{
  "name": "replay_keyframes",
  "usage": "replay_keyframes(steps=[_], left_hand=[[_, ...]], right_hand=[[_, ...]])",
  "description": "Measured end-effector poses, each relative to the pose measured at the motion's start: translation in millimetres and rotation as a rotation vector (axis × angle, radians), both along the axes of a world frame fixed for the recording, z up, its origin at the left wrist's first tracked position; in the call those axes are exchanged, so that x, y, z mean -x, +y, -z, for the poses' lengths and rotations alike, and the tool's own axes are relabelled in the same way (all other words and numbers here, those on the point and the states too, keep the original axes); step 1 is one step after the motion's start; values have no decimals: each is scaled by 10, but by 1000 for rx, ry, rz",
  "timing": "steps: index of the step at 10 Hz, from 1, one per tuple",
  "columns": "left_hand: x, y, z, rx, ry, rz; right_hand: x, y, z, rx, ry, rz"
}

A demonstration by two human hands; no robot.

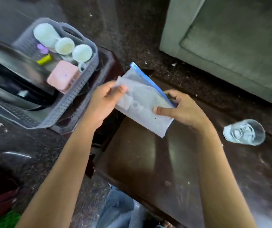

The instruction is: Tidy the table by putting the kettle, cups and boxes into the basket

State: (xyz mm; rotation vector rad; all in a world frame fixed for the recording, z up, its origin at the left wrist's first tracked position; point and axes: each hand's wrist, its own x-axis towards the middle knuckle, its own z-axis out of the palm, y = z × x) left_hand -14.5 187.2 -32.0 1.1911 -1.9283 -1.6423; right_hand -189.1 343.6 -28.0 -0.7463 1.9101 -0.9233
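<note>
Clear pouch (144,102) with blue zip held above bench (148,162), both grips closed on it: left hand (102,104), right hand (179,109). Contents blurred. Basket (76,96) left holds cups (82,52), pink box (63,78); kettle (16,76) partly cut off. Glass (244,132) right.

There is one view, from a wide-angle camera worn on the person's head. It looks steeply down and forward, close over both forearms. The dark table (148,162) fills the lower right of the frame, the grey basket (76,96) sits at the upper left, and a sofa (230,38) occupies the far upper right. Edges bend slightly.
</note>
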Motion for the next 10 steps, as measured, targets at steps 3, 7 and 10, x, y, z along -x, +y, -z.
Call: replay_keyframes(steps=[3,7,10], left_hand=[[-217,-1398,-347,475,-197,-598],[-163,-2519,143,451,-711,-708],[-97,-2569,316,508,-704,-846]], right_hand=[[-439,-1664,-73,242,93,355],[-1090,-2753,271,198,480,222],[-1227,-2893,408,93,675,312]])
